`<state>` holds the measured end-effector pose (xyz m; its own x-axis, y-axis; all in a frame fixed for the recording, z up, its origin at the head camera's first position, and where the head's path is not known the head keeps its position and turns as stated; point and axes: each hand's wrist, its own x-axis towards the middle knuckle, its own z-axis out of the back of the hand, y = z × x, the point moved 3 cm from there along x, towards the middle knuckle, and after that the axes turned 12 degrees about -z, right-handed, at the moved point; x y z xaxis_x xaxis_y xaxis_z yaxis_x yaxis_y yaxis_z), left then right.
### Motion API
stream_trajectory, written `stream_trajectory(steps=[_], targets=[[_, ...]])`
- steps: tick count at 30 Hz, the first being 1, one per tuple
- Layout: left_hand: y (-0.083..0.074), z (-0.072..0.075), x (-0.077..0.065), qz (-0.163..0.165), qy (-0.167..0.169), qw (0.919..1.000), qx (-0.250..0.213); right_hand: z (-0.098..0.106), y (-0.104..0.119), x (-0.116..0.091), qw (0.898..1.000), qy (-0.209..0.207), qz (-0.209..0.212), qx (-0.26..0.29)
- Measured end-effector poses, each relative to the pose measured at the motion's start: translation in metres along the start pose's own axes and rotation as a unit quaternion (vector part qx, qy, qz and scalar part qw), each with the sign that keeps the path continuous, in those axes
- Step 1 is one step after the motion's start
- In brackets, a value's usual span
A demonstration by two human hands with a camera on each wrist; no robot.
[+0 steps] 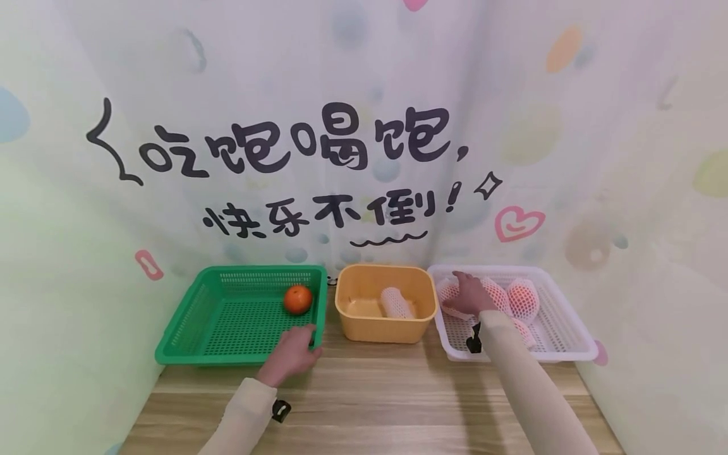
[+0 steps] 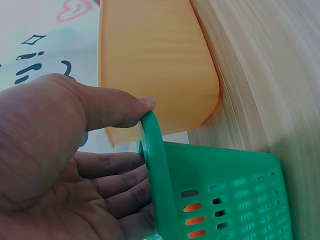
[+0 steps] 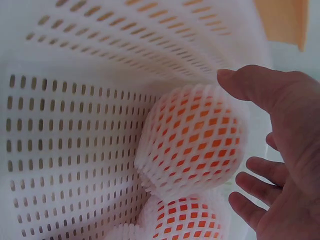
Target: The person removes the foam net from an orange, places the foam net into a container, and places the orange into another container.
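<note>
At the near right corner of the green basket (image 1: 239, 322), my left hand (image 1: 291, 352) holds the rim. In the left wrist view the thumb lies on one side of the rim and the fingers lie on the other. My right hand (image 1: 472, 296) is inside the white basket (image 1: 560, 328), at the leftmost fruit (image 3: 197, 140), an orange-red one in a white foam net. Its thumb and fingers are spread beside this fruit, not closed round it. A bare orange (image 1: 298, 299) sits at the right inside the green basket.
Between the baskets stands a yellow bin (image 1: 387, 330) holding a loose foam net (image 1: 396, 303). Several more netted fruits (image 1: 523, 299) lie in the white basket. Behind hangs a printed curtain (image 1: 318, 63). The wooden table (image 1: 375, 398) extends in front.
</note>
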<state>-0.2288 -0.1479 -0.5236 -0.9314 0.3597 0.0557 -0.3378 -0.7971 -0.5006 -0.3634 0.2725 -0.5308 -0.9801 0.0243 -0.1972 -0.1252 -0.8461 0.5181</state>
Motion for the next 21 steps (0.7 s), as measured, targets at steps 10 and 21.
stream_trajectory(steps=[10,21], targets=[[0.002,0.001,0.000,0.017,0.009,0.9997,-0.014,-0.011,-0.004,0.026,0.987,0.021,-0.039,-0.155],[0.001,0.002,0.000,0.023,0.014,0.9994,-0.023,-0.009,-0.009,0.027,0.991,0.053,-0.078,-0.099]])
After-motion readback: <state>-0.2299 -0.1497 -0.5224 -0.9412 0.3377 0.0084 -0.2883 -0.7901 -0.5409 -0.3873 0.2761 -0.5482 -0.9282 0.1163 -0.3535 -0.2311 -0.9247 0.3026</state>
